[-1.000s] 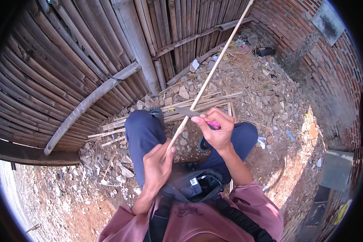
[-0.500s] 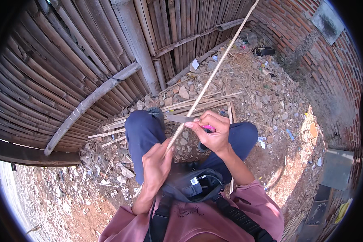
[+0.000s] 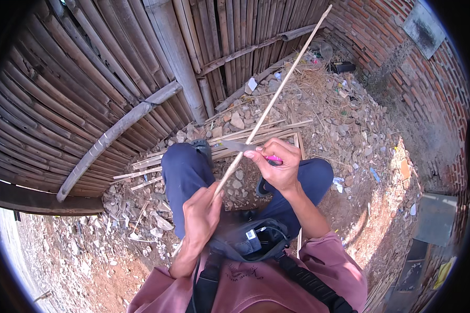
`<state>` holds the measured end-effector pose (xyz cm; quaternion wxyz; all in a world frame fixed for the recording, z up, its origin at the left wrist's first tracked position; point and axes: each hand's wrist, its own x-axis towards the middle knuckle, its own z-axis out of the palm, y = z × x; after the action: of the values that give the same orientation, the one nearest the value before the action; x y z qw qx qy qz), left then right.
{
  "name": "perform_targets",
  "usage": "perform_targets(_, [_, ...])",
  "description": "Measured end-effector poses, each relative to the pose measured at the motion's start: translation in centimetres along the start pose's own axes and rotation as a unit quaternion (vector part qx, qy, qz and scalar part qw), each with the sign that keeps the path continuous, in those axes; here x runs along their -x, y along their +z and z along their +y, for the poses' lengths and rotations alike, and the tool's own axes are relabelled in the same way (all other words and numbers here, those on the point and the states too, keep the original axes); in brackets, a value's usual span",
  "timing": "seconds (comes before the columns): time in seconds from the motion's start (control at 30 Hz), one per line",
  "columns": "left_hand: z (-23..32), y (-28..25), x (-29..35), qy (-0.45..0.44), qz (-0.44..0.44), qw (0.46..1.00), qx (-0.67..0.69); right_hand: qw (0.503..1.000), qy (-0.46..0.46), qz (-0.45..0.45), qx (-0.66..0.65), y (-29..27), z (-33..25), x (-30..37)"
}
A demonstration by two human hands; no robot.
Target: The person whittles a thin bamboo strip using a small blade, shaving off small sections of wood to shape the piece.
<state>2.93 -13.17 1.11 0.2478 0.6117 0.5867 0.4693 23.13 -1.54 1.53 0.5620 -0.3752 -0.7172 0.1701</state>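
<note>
A long, thin bamboo strip [image 3: 274, 99] runs slantwise from beside my left forearm up toward the brick wall. My left hand [image 3: 201, 213] is closed around its lower part, in front of my left knee. In my right hand [image 3: 278, 166] is a knife [image 3: 237, 146] with a pink handle, gripped between thumb and fingers. Its grey blade points left and lies across the strip, a little above my left hand. My right thumb is close to the strip; whether it presses on it I cannot tell.
Several pale bamboo strips [image 3: 269, 132] lie on the rubble beyond my knees. A bamboo wall [image 3: 89, 78] rises at the left and a brick wall [image 3: 428, 94] at the right. An open black bag [image 3: 240, 241] hangs at my waist. Stones and litter [image 3: 344, 115] cover the ground.
My right hand and the knife have shifted slightly up and to the right along the strip. The strip's far end has dipped a little. My left hand keeps its hold in nearly the same place.
</note>
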Motion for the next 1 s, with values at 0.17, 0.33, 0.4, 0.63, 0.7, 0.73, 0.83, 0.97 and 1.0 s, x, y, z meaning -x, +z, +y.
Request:
perform_targets(0.17, [0.4, -0.6, -0.2, 0.007, -0.01, 1.0, -0.011, 1.0, 0.007, -0.007, -0.001, 0.4, -0.9, 0.7])
perform_targets(0.33, [0.1, -0.4, -0.4, 0.009, -0.004, 1.0, -0.002, 1.0, 0.007, 0.011, -0.011, 0.2, -0.1, -0.3])
perform_targets(0.4, [0.1, -0.4, -0.3, 0.007, -0.002, 1.0, -0.003, 1.0, -0.002, 0.023, -0.002, 0.3, -0.5, -0.2])
perform_targets(0.63, [-0.5, -1.0, 1.0, -0.013, -0.02, 1.0, -0.008, 0.993, 0.059, 0.101, 0.008, -2.1, 4.1, -2.1])
perform_targets(0.7, [-0.4, -1.3, 1.0, -0.028, -0.03, 0.999, -0.014, 0.982, 0.156, 0.102, -0.011, -3.0, 5.1, -2.2])
perform_targets(0.73, [0.0, -1.6, 0.8, -0.039, -0.034, 0.999, -0.017, 0.988, 0.129, 0.088, -0.011, -2.8, 5.0, -1.3])
perform_targets(0.83, [0.4, -1.9, 0.3, -0.041, -0.038, 0.998, -0.018, 0.994, 0.08, 0.066, -0.025, -1.9, 3.3, -0.2])
perform_targets(0.97, [0.1, -1.7, 0.6, -0.056, -0.037, 0.997, 0.036, 0.997, 0.051, 0.031, -0.04, -1.5, 2.6, 0.4])
perform_targets(1.0, [-0.4, -1.6, 0.6, -0.061, -0.046, 0.996, 0.051, 0.998, 0.041, 0.015, -0.041, -1.3, 2.1, 0.6])
